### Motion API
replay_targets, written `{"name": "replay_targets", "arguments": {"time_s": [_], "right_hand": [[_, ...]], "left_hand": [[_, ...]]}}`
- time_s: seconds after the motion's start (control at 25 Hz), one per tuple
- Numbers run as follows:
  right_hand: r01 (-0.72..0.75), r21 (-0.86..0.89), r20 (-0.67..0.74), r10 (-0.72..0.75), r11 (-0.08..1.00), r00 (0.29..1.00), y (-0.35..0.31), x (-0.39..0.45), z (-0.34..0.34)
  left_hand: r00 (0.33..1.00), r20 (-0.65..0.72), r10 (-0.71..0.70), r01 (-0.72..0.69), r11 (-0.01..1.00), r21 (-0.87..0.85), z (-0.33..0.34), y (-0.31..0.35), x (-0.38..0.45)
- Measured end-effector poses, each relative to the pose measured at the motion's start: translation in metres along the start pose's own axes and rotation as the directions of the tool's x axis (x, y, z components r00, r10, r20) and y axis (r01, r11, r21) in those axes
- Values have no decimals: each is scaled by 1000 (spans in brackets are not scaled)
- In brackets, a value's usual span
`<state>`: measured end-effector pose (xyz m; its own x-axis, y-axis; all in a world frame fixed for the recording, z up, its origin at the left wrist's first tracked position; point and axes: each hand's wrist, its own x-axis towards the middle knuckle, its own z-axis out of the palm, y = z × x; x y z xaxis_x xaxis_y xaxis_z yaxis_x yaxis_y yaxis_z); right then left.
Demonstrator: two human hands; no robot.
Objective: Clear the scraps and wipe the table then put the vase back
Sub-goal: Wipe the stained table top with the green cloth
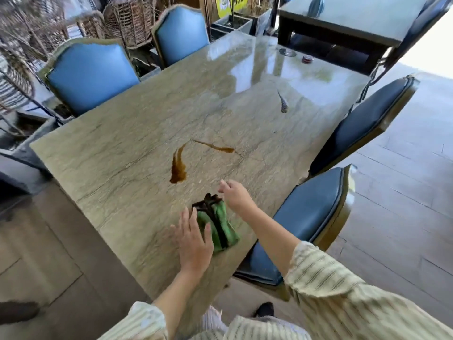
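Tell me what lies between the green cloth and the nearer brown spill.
Nothing but bare table top; the head view shows open stone between the green cloth and the brown spill. The right hand hovers just beside that stretch.

Folded green cloth lies on stone table near brown spills.

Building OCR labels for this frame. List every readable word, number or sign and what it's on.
"AJE": the only legible letters, dark on the yellow sign behind the far end of the marble table; the sign is cut off by the top edge, so the word is likely partial.
A pale graphic on the same sign: too blurred to read.
Round dark-red object on the far tabletop: any marking too small to read.
Green cloth, blue chairs: no text visible.
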<state>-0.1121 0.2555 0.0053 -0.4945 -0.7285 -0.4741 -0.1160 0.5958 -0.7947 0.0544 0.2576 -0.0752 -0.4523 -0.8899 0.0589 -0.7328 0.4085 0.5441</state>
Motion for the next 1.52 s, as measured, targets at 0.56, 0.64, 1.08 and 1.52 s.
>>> {"name": "replay_targets", "arguments": {"time_s": [0.56, 0.64, 1.08, 1.52], "right_hand": [[162, -668, -4, -220, 727, 975, 21, 95, -32], [227, -631, -41, -324, 742, 945, 29, 95, -22], [176, -681, -221, -428, 711, 876, 82, 139, -88], [126, -621, -308, -389, 774, 868, 79, 141, -83]], "left_hand": [[999, -2, -36, 35, 971, 238, 13, -10, 44], [992, -85, -88, 104, 973, 205, -4, -46, 70], [818, -311, -484, 519, 854, 35, -18, -85, 194], [862, -260, -434, 427, 900, -88, 60, 28, 203]]}}
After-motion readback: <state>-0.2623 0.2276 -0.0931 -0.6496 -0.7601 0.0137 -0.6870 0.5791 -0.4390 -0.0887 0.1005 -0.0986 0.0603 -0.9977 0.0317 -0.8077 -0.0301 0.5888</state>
